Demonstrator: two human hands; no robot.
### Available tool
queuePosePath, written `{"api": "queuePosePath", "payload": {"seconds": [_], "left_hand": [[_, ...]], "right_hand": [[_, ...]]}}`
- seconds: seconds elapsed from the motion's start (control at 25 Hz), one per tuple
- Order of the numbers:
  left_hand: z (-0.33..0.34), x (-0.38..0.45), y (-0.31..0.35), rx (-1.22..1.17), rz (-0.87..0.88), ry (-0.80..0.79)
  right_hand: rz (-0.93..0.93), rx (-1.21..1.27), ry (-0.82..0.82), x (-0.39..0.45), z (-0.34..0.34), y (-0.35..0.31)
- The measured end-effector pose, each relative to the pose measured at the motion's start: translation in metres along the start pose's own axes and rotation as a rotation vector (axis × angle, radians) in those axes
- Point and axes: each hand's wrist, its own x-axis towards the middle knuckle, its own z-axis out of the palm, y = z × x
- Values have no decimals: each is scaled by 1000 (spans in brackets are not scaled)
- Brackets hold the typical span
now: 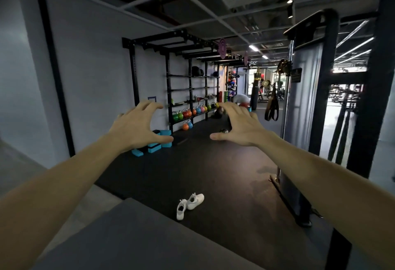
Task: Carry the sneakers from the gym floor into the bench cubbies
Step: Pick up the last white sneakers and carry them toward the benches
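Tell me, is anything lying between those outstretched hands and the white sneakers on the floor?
Nothing visible does. The white sneakers lie alone on the dark floor mat, beyond the grey bench top. The left hand and right hand are raised well above them, holding nothing.

2 white sneakers [189, 205] sit on a black gym floor [213, 167]; green, red, orange and blue kettlebells [188, 113] line a black rack [168, 90] beside turquoise blocks [154, 147] against a pale grey wall [96, 66].
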Motion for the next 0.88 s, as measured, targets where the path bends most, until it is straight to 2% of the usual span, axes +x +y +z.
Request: {"api": "queuePosePath", "payload": {"seconds": [0.4, 0.64, 0.88], "left_hand": [[163, 219, -156, -23, 64, -59], [284, 355, -214, -31, 73, -73], [397, 507, -266, -55, 36, -115]], "right_hand": [[104, -7, -7, 236, 160, 54], [113, 1, 20, 371, 271, 128], [121, -11, -65, 525, 373, 202]]}}
